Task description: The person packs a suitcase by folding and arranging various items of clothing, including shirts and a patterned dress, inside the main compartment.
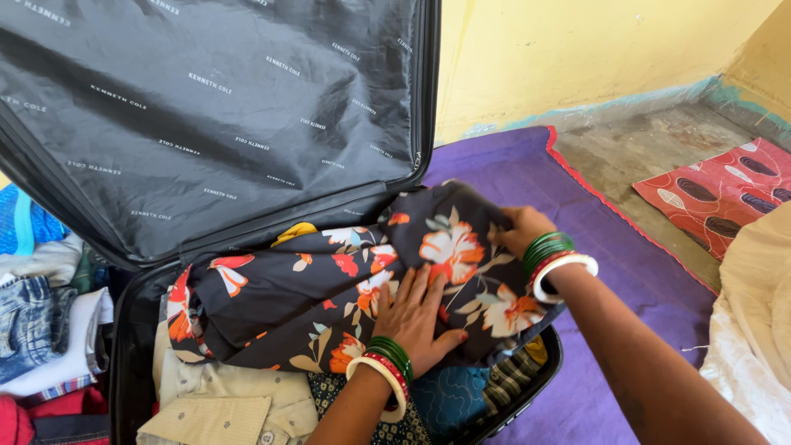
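A dark garment with orange and white flowers (329,280) lies folded across the top of an open black suitcase (124,346). My left hand (416,317) presses flat on the garment near its right half, fingers spread. My right hand (521,229) grips the garment's far right edge at the suitcase corner. Both wrists wear green, red and white bangles. Under the floral garment lie a beige shirt (227,400) and a teal patterned cloth (449,395).
The suitcase lid (214,107), lined in grey fabric, stands raised behind. A pile of folded clothes (41,321) sits at the left. The suitcase rests on a purple mat (577,189). A red patterned cloth (725,194) and cream fabric (754,330) lie at the right.
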